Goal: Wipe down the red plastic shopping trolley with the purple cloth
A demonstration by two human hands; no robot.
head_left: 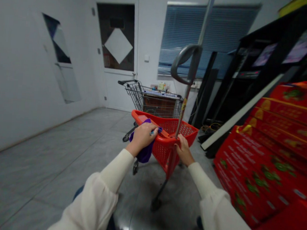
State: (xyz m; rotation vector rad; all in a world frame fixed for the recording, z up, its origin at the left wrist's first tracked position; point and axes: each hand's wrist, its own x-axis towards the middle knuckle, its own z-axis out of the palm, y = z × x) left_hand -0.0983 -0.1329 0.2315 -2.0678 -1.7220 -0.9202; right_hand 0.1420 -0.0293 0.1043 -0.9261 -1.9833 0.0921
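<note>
Cream sleeves point(107, 195) on both forearms, cuffs gathered. Left hand point(141, 138) curled down over the near rim of a red plastic shopping trolley point(166, 154), nearly closed, with a purple cloth point(144, 152) bunched under the palm and hanging below the rim. Small blue item point(155, 130) at the left fingertips, too small to identify. Right hand point(184, 150) wrapped around the trolley's right rim just beside its metal pole point(191, 72), fingers closed on the red plastic, holding nothing else.

Pole rises upright to a grey loop handle point(185, 63). Grey tile floor point(63, 151) beneath; a trolley caster point(135, 167) shows below the cloth.

To the right, stacked red cartons point(259, 163) printed with green fruit, and behind them a black display rack point(271, 56). Farther ahead, a wire shopping cart point(154, 97) stands before a white door point(115, 57) with a diamond-shaped panel. Blue window blind point(205, 38) on the back wall.
</note>
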